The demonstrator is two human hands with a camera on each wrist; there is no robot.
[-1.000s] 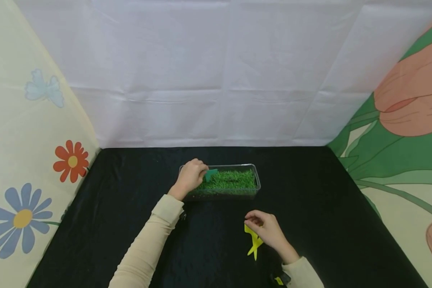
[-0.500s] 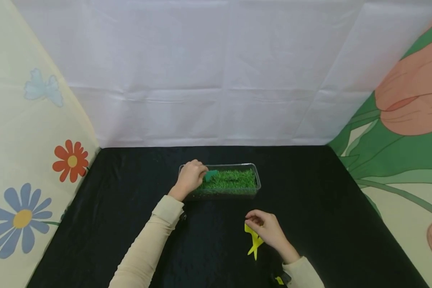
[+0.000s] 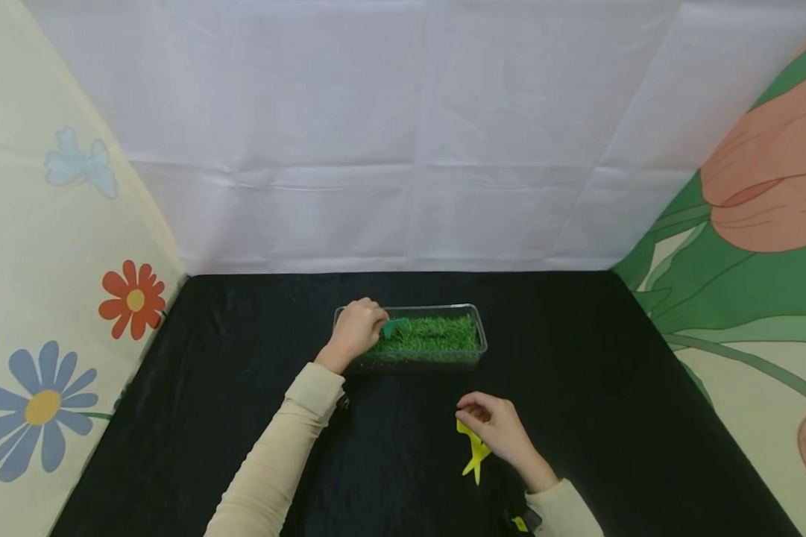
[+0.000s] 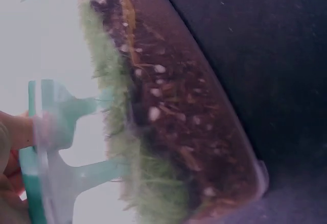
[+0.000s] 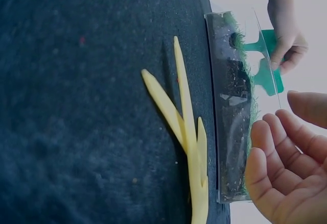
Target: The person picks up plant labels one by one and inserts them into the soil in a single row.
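So the small teal-green plastic garden fork (image 3: 394, 326) was being held upright at the left end of the clear rectangular plastic tray (image 3: 481, 337) of green grass and dark soil, with its prongs sunk into the turf, as far as could be told from the left wrist view. It was pinched by the left hand (image 3: 354, 329), fingers curled round its flat handle, right over the tray's left corner. The tray itself was set on the bench covered in black cloth (image 3: 611, 388), about mid-bench and towards the back.

Nearer the front, a yellow plastic hand fork (image 3: 473, 450) was lying flat on the cloth, well apart from the tray. It was hovered over by the right hand (image 3: 499, 429), fingers loosely bent with nothing gripped; whether the fingertips were touching the yellow piece couldn't be told.

Progress-wise, one tool looked planted in the grass, and the yellow one hadn't been picked up yet, so roughly halfway by the look of it.
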